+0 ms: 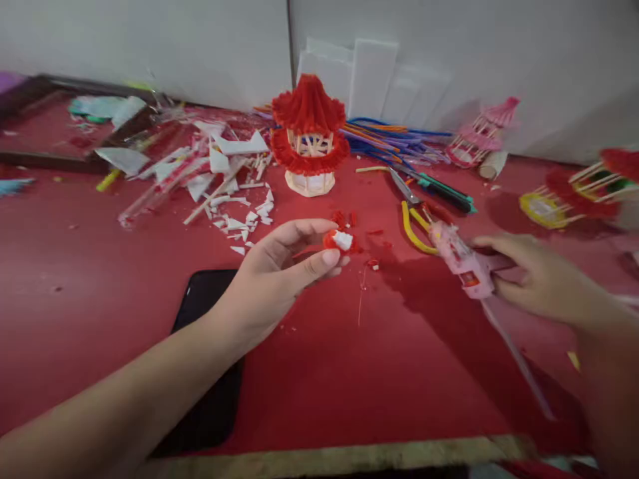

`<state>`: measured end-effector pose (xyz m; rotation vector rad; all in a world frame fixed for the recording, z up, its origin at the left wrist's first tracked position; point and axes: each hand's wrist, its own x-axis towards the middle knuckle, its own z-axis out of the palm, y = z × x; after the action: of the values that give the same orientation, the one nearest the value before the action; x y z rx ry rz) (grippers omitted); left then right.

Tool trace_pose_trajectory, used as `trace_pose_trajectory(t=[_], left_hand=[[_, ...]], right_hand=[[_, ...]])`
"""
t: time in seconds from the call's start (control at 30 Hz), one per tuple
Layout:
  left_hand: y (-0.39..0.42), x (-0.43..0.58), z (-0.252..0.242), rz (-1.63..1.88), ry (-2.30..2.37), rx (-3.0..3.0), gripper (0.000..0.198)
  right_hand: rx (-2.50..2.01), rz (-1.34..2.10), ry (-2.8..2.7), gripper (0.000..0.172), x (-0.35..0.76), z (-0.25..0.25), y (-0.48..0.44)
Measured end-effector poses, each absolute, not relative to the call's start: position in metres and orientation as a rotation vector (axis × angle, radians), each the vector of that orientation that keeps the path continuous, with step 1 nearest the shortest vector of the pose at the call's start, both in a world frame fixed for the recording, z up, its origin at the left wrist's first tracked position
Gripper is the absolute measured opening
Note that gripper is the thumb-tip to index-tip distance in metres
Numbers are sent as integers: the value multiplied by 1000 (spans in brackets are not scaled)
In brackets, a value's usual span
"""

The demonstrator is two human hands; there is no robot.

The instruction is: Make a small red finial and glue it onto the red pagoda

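Between thumb and fingers, my left hand (279,273) pinches a small red fuzzy piece (329,241) with a white patch (342,240) on its face. To the right, my right hand (534,279) grips a pink glue gun (462,259), its nozzle tipped toward the pliers. A pale stick or cord runs from the gun's back end toward me. Red scraps (344,218) lie just beyond the left fingertips. A small red-and-white bit with a thin glue thread (360,306) rests on the red table between the hands.
A red-roofed stick pagoda (309,136) stands at the back middle. Yellow-handled pliers (414,226) and a green-black cutter (444,191) lie right of it. Pipe cleaners (394,141) and white foam scraps (239,219) spread behind. A black phone (212,399) sits under my left forearm. More pagodas (574,189) lie right.
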<state>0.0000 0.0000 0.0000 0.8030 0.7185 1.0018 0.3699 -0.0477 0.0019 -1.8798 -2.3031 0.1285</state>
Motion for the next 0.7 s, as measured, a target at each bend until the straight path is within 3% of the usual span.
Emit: trace_pose_trajectory(t=[0.2, 0.3, 0.37, 0.5, 0.7], left_hand=[[4, -1, -2, 1037, 759, 725, 18], [4, -1, -2, 1050, 762, 727, 17], [4, 0, -3, 1050, 772, 729, 16], [5, 2, -4, 1055, 791, 730, 18], [5, 3, -3, 1086, 848, 748, 21]], right_hand=[[-1817, 221, -2556, 44, 409, 10, -26], [-1949, -99, -2526, 48, 392, 30, -27], [-2013, -292, -2362, 41, 362, 40, -27], [-1781, -102, -2264, 13, 282, 35, -16], [-1768, 117, -2296, 14, 208, 0, 16]])
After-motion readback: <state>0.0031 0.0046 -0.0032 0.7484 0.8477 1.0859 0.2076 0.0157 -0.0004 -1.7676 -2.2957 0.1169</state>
